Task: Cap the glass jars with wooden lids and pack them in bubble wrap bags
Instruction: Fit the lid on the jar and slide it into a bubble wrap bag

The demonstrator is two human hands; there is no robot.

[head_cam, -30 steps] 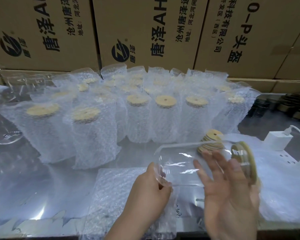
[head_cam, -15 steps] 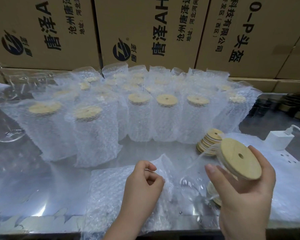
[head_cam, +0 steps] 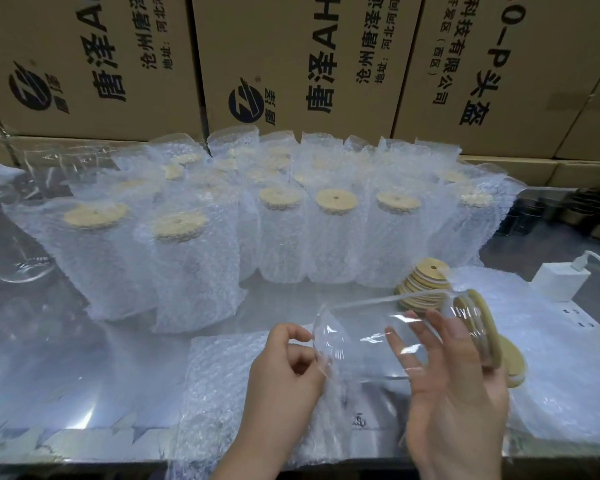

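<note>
My right hand [head_cam: 458, 410] holds a clear glass jar [head_cam: 378, 327] on its side above the table, its fingers showing through the glass. A wooden lid [head_cam: 478, 327] caps the jar's right end, and its base points left. My left hand [head_cam: 284, 379] sits at the jar's base with curled fingers, pinching the raised edge of the top bubble wrap bag [head_cam: 215, 393] of a flat stack below. A pile of loose wooden lids [head_cam: 423, 285] lies behind the jar, and another lid [head_cam: 515, 362] lies under my right hand.
Several capped jars in bubble wrap bags [head_cam: 187, 265] stand in rows across the back of the table. Cardboard boxes [head_cam: 291, 64] wall off the far side. A white charger [head_cam: 561, 282] and dark containers [head_cam: 586, 213] are at the right, an empty glass [head_cam: 25, 271] at the left.
My right hand has tipped the capped jar from lid-facing-me back onto its side, base to the left. My left hand stayed on the bag's edge and moved slightly right towards the jar.
</note>
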